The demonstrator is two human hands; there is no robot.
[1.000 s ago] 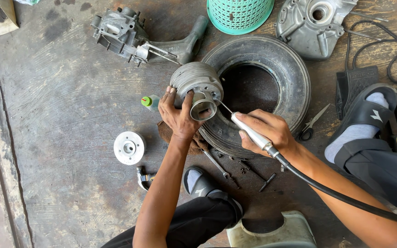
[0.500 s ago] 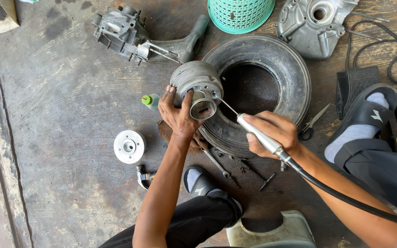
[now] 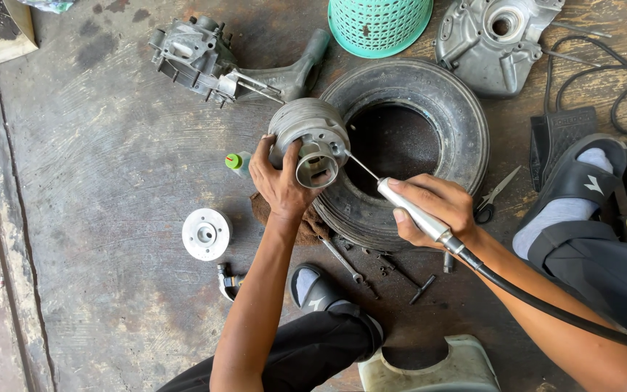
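Soft, even daylight fills the head view, with no hard glare. The rubber tyre casts only a faint shadow on the concrete floor; its hollow centre is the darkest patch. Left of the tyre, the metal cylinder shows mild sheen. Focus is sharp throughout; straight lines bend slightly far from the tyre, toward the frame corners.

Small clear green-capped bottle, possibly labelled, beside left hand.
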